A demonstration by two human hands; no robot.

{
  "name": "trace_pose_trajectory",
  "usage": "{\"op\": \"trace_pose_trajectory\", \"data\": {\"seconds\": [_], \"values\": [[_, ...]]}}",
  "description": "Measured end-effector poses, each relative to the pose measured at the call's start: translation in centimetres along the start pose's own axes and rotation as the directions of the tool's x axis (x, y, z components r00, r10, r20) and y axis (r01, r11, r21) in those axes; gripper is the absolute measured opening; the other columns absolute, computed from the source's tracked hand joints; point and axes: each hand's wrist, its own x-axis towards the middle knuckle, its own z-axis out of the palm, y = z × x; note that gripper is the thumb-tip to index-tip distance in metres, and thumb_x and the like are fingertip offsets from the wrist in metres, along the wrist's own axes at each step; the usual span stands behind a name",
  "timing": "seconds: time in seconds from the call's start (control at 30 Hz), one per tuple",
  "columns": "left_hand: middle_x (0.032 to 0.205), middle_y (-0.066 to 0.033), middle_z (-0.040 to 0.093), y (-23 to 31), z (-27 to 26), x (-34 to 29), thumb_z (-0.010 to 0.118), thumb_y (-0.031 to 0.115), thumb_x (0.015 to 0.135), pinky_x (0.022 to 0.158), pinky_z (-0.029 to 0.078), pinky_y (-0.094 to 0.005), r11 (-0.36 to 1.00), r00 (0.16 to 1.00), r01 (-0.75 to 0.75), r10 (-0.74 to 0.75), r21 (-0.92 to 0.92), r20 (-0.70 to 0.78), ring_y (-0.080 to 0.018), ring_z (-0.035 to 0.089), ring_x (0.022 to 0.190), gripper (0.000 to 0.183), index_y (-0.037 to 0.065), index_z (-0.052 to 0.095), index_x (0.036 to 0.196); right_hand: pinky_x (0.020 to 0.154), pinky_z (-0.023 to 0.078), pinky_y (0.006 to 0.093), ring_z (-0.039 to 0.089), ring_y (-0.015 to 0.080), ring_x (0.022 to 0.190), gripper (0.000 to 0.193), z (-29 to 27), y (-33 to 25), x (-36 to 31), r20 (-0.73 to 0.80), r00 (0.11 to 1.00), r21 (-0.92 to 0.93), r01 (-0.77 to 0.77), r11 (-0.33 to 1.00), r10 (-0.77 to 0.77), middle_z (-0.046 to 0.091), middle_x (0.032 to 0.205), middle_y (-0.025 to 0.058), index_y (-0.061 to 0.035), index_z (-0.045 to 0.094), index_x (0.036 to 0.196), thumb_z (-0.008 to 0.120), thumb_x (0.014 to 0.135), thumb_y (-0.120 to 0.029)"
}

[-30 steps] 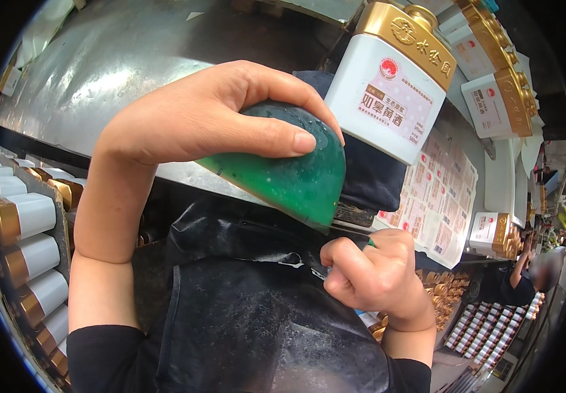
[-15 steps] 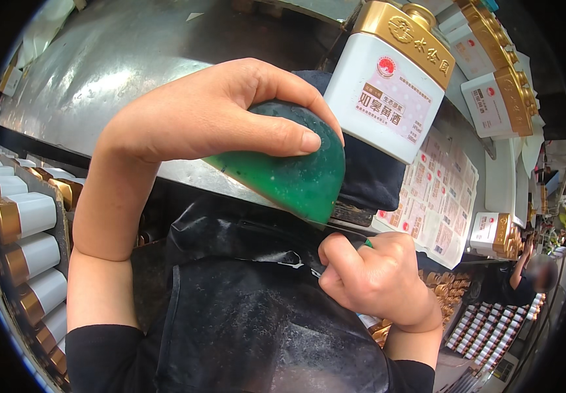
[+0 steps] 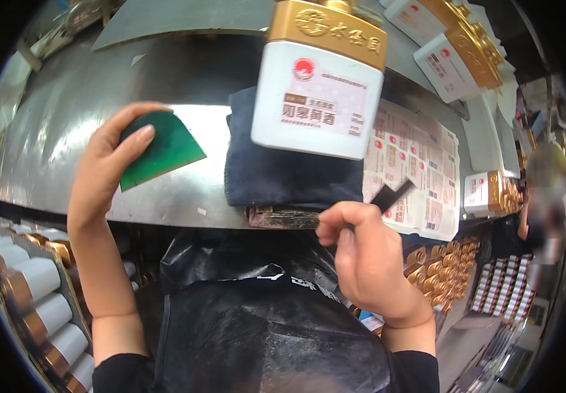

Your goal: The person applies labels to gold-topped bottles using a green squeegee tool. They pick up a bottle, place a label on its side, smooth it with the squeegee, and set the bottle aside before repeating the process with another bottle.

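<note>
Left of frame, the left hand (image 3: pixel 107 158) gripped a green scraper (image 3: pixel 166 150); right of centre, the right hand (image 3: pixel 371 254) closed on a dark flat tool (image 3: pixel 393 196), its tip, I judged, best kept off the label sheet (image 3: pixel 437 173); top centre, a white-and-gold bottle (image 3: pixel 319 92) rested on dark cloth (image 3: pixel 286 180).

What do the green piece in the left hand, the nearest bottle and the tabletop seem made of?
Green piece: probably plastic or resin, smooth; brighter patches suggest translucency.
Nearest bottle: ceramic, glass or plastic, unclear; smooth white body, gold shoulder.
Tabletop: likely metal, grey with blurry bright reflections.
</note>
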Motion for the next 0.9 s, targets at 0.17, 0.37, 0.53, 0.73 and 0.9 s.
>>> {"op": "trace_pose_trajectory", "data": {"seconds": [0.17, 0.37, 0.53, 0.73, 0.9], "values": [[0.099, -0.0038, 0.062, -3.2, 0.2, 0.6, 0.058, 0.018, 0.093, 0.083, 0.045, -0.0244, 0.983, 0.993, 0.011, 0.01, 0.182, -0.117, -0.0105, 0.056, 0.091, 0.027, 0.0, 0.062, 0.113, 0.061, 0.056, 0.0264, 0.068, 0.0181, 0.071, 0.031, 0.4, -0.5, 0.3, 0.119, 0.989, -0.053, -0.079, 0.995, 0.085, 0.066, 0.094, 0.0149, 0.0061, 0.053, 0.112, 0.045, 0.084, 0.017], [0.098, -0.0052, 0.063, -4.7, 0.4, 1.9, 0.059, 0.016, 0.093, 0.084, 0.045, -0.0252, 0.963, 0.991, 0.035, 0.001, 0.267, -0.135, -0.0125, 0.057, 0.092, 0.026, 0.0, 0.062, 0.114, 0.055, 0.055, 0.0254, 0.067, 0.016, 0.065, 0.04, 1.3, 0.2, 0.8, 0.169, 0.979, 0.005, -0.114, 0.993, 0.112, 0.066, 0.088, 0.0122, 0.0051, 0.054, 0.111, 0.051, 0.073, 0.02], [0.103, -0.0071, 0.064, -5.8, 0.2, 3.1, 0.06, 0.015, 0.092, 0.089, 0.043, -0.0272, 0.937, 0.995, 0.009, 0.028, 0.35, -0.1, -0.0154, 0.057, 0.097, 0.026, 0.002, 0.064, 0.115, 0.053, 0.054, 0.0265, 0.066, 0.0172, 0.063, 0.045, 2.1, 0.7, 1.1, 0.141, 0.985, -0.075, -0.089, 0.993, 0.099, 0.064, 0.081, 0.0089, 0.0028, 0.055, 0.11, 0.055, 0.068, 0.018], [0.11, -0.0105, 0.064, -7.8, -0.2, 3.9, 0.061, 0.012, 0.091, 0.094, 0.042, -0.0299, 0.919, 0.992, 0.016, 0.035, 0.395, -0.121, -0.0191, 0.058, 0.104, 0.027, 0.002, 0.064, 0.116, 0.048, 0.052, 0.0273, 0.064, 0.0174, 0.058, 0.04, 2.4, 0.8, 0.9, 0.147, 0.981, -0.12, -0.109, 0.987, 0.126, 0.061, 0.071, 0.0062, 0.0018, 0.056, 0.109, 0.058, 0.071, 0.014], [0.115, -0.0119, 0.063, -8.8, -0.4, 4.4, 0.06, 0.012, 0.092, 0.096, 0.042, -0.0305, 0.885, 0.992, 0.033, 0.029, 0.465, -0.126, -0.0204, 0.056, 0.108, 0.03, 0.003, 0.063, 0.12, 0.037, 0.044, 0.0265, 0.054, 0.0139, 0.042, 0.021, 3.2, 0.7, 1.1, 0.037, 0.999, -0.308, -0.022, 0.951, 0.035, 0.049, 0.055, 0.0032, 0.0019, 0.056, 0.1, 0.061, 0.079, 0.001]]}}
